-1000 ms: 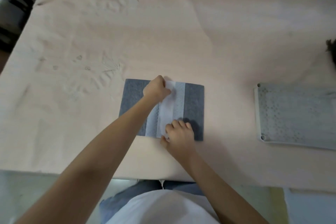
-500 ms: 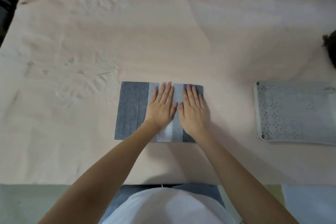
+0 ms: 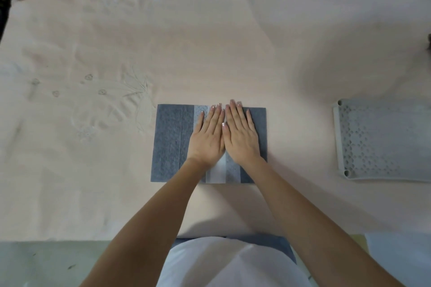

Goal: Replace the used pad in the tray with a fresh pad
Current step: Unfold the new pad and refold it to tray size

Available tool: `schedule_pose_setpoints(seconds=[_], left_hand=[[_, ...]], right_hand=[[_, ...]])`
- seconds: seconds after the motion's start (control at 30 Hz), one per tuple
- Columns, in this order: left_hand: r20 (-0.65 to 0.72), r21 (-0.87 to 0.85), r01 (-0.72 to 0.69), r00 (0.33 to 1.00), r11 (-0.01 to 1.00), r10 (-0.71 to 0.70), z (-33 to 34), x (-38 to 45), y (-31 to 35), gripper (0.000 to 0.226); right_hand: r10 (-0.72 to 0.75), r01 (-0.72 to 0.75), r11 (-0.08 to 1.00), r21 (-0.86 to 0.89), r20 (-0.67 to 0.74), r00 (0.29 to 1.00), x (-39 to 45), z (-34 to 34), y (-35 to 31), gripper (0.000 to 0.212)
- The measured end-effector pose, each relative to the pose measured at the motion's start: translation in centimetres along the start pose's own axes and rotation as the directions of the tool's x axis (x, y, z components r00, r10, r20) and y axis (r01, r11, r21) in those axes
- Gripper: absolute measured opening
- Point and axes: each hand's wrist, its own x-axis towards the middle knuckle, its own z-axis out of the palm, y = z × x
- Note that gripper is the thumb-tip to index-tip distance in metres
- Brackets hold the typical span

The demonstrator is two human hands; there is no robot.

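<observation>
Leftward first: the peach cloth [image 3: 98, 30] over the table is rumpled there, with faint embroidered stitching and a few small marks, and a dark edge of something shows past its far left corner, too little to identify. Near the middle, close to my edge of the table, lies the pad [image 3: 170, 142], dark grey and quilted, folded into a flat rectangle; a fold line runs down its left part, and paler strips run front to back through its centre. A white strip [image 3: 215, 173] shows between my wrists at the near edge. My left hand [image 3: 207, 137] lies flat on the pad, palm down, fingers straight and together, gripping nothing. My right hand [image 3: 241, 135] lies the same way just beside it, the two touching along their inner edges, fingertips reaching the pad's far edge. Both hands cover most of the pale centre strips, so I cannot tell how the folds meet underneath. My forearms cross the near edge of the pad and hide parts of it. Right of the pad is bare cloth, then, well apart, the tray [image 3: 382, 142]: light grey plastic with a perforated honeycomb face, cut off by the right border. Beyond it, at the far right border, a small dark shape shows, unidentifiable. Below the table edge I see my white top [image 3: 224, 263].
</observation>
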Motion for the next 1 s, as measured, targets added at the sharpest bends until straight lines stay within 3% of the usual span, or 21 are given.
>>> schedule_pose_setpoints(seconds=[0.4, 0.7, 0.8, 0.87, 1.0], left_hand=[[0.014, 0.000, 0.004, 1.000, 1.000, -0.004, 0.4, 0.2, -0.4, 0.060], [0.061, -0.003, 0.009, 0.998, 1.000, -0.008, 0.0, 0.2, -0.2, 0.058], [0.096, -0.093, 0.005, 0.995, 0.996, 0.004, -1.6, 0.4, 0.0, 0.057], [0.029, -0.141, -0.029, 0.999, 0.990, 0.034, -2.8, -0.1, 0.7, 0.058], [-0.084, -0.029, -0.093, 0.992, 0.995, 0.090, -2.1, -3.3, 3.1, 0.056]], right_hand=[[0.097, -0.096, 0.995, 0.020, -0.079, 0.992, -1.0, 0.3, 4.1, 0.055], [0.147, -0.146, 0.989, 0.019, -0.058, 0.987, -1.0, 0.6, 4.5, 0.059], [0.151, -0.151, 0.989, -0.003, -0.049, 0.987, -1.0, 0.8, 4.7, 0.059], [0.149, -0.150, 0.989, -0.011, -0.044, 0.988, -0.9, 0.8, 4.7, 0.059], [0.150, -0.151, 0.988, -0.018, -0.044, 0.988, -0.9, 0.9, 4.7, 0.060]])
